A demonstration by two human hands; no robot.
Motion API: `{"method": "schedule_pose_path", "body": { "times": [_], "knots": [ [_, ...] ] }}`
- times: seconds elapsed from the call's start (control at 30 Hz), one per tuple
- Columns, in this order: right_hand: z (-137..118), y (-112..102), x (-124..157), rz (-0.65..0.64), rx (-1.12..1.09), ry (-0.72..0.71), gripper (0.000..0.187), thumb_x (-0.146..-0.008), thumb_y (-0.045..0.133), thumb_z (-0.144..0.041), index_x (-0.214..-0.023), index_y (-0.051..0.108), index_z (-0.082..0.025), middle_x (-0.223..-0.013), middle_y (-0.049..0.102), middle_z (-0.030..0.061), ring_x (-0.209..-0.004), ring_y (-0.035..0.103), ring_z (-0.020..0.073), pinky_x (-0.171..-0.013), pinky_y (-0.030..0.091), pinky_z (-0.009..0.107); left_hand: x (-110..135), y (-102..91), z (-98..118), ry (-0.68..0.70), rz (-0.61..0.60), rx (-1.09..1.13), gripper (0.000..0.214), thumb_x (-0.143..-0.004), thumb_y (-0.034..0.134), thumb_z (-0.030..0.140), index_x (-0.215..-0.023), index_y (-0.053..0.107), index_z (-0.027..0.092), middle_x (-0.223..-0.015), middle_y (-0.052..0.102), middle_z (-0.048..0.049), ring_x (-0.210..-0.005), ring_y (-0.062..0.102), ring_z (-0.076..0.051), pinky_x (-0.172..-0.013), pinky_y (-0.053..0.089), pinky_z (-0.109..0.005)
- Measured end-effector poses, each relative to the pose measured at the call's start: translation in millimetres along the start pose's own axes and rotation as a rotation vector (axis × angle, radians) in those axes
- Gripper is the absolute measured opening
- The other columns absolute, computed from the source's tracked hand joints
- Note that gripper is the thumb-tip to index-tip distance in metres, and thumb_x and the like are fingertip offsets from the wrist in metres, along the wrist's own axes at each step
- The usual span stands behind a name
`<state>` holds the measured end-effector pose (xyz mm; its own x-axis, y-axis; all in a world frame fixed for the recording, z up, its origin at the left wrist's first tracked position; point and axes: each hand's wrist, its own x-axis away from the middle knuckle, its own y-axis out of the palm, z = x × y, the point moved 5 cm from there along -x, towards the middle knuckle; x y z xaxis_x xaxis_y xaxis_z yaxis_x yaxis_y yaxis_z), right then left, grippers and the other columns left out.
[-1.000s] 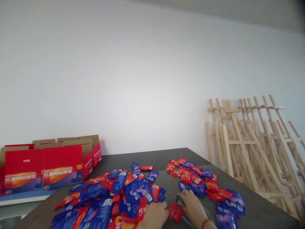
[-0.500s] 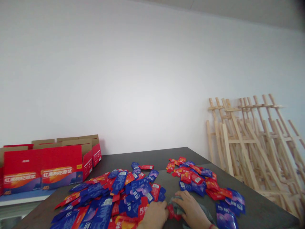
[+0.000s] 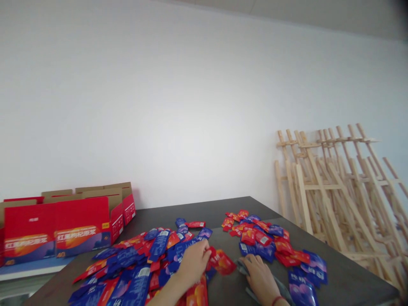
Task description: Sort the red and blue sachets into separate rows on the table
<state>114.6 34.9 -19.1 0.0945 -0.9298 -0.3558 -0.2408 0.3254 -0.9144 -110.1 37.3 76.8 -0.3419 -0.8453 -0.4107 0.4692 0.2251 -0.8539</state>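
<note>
Red sachet [image 3: 224, 262] hangs in the left hand's [image 3: 195, 260] pinching grip, toward the bench's [image 3: 347, 272] near edge, while the right hand [image 3: 260, 275] clutches a grey cloth [image 3: 283, 290]. Work looks partway, the held sachet between a larger left-edge heap [image 3: 127, 256] and a smaller right-edge heap [image 3: 249, 238].

The white wall [image 3: 204, 119] was lit softly, most brightly at its middle, and was dimmed towards the edges. The upper right corner of the view was darkened. A faint reddish tint was cast on the wall beside the boxes [image 3: 83, 216]. The held red sachet [image 3: 223, 262] was slightly blurred, and the fine detail of the wooden easels [image 3: 321, 187] was softened.
</note>
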Motion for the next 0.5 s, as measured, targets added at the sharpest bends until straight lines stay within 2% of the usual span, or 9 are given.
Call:
{"method": "schedule_pose_path", "body": {
  "times": [0.13,0.2,0.3,0.4,0.47,0.5],
  "knots": [
    [-6,-3,4,0.025,0.035,-0.009,0.058,-0.067,0.047,-0.005,-0.119,0.058,-0.030,-0.120,0.058,0.0040,-0.108,0.049,0.0260,-0.086,0.040,0.037,-26,-29.0,-50,-0.386,-0.012,0.274,0.018,-0.090,0.039,0.026,-0.074,0.044,0.021,-0.047,0.054,0.0066,-0.049,0.056,-0.012,-0.053,0.039,-0.020],
    [-8,-5,5,0.028,0.040,-0.012,0.059,-0.067,0.047,-0.004,-0.119,0.058,-0.029,-0.120,0.058,0.0042,-0.108,0.049,0.0264,-0.086,0.040,0.038,-31,-34.2,-70,-0.487,-0.013,0.287,0.019,-0.091,0.035,0.024,-0.073,0.041,0.022,-0.044,0.053,0.0068,-0.045,0.056,-0.012,-0.049,0.038,-0.019],
    [-10,-7,6,0.028,0.030,-0.011,0.057,-0.068,0.047,-0.004,-0.117,0.059,-0.030,-0.121,0.057,0.0042,-0.108,0.049,0.0262,-0.086,0.040,0.038,-26,-33.9,-91,-0.561,-0.019,0.232,0.019,-0.091,0.030,0.021,-0.074,0.039,0.022,-0.049,0.058,0.0042,-0.050,0.060,-0.013,-0.048,0.039,-0.018],
    [-12,-10,6,0.028,0.016,-0.004,0.055,-0.068,0.047,-0.005,-0.116,0.059,-0.030,-0.121,0.057,0.0039,-0.109,0.049,0.0254,-0.087,0.039,0.037,-14,-34.8,-106,-0.598,-0.046,0.123,0.013,-0.089,0.034,0.017,-0.078,0.041,0.020,-0.056,0.062,0.0010,-0.057,0.064,-0.015,-0.052,0.041,-0.020],
    [-15,-14,7,0.035,0.010,0.000,0.054,-0.070,0.047,-0.005,-0.116,0.059,-0.030,-0.119,0.057,0.0042,-0.109,0.048,0.0251,-0.088,0.038,0.037,-9,-40.1,-113,-0.584,-0.053,0.035,0.007,-0.083,0.043,0.012,-0.082,0.045,0.018,-0.070,0.066,-0.0034,-0.071,0.066,-0.018,-0.060,0.043,-0.023],
    [-16,-17,7,0.041,0.007,0.002,0.052,-0.071,0.047,-0.006,-0.115,0.059,-0.030,-0.118,0.058,0.0044,-0.108,0.048,0.0251,-0.088,0.038,0.037,-9,-43.5,-114,-0.565,-0.049,-0.020,0.010,-0.080,0.046,0.009,-0.086,0.047,0.017,-0.081,0.067,-0.0065,-0.081,0.066,-0.020,-0.066,0.044,-0.024]
  ]
}}
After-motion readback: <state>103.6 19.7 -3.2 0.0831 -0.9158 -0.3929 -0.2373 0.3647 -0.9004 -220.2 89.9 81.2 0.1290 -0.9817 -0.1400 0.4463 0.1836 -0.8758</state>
